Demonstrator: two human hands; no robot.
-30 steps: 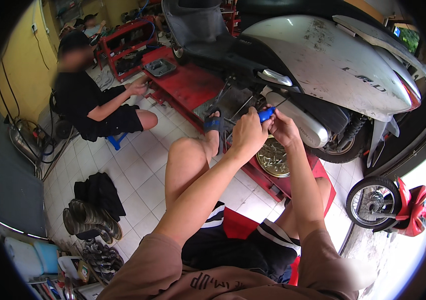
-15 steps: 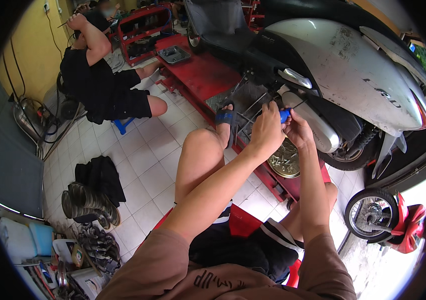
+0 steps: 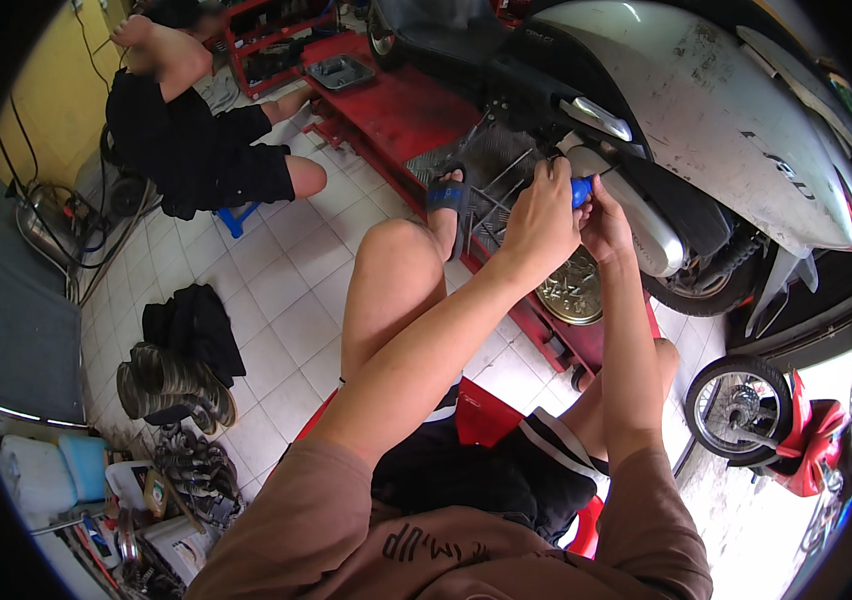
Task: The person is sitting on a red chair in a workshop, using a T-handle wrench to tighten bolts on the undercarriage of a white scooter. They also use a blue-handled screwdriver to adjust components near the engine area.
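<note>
Both my hands meet in front of the silver engine cover point(image 3: 636, 230) of a scooter point(image 3: 686, 110). My left hand point(image 3: 543, 215) is closed, its fingers bent around a small rounded blue object point(image 3: 581, 191). From the other side my right hand point(image 3: 606, 222) pinches the same object between thumb and fingers. Its exact kind is mostly hidden by my fingers. A thin dark line shows just beyond it, against the cover. Below my hands, a round gold-coloured tray point(image 3: 574, 300) with metal parts in it rests on the red lift platform point(image 3: 546, 345).
At left another person point(image 3: 186, 150) in black sits on a blue stool point(image 3: 236, 218). A grey metal tray point(image 3: 340, 72) lies on the lift's far end. Boots point(image 3: 171, 385) and black cloth point(image 3: 196, 325) lie on the tiles. A red motorbike point(image 3: 806, 430) stands at right.
The view has shifted slightly. My hands stay closed together on the blue object and sit a little higher in the picture. The other person's raised arm has moved a little.
</note>
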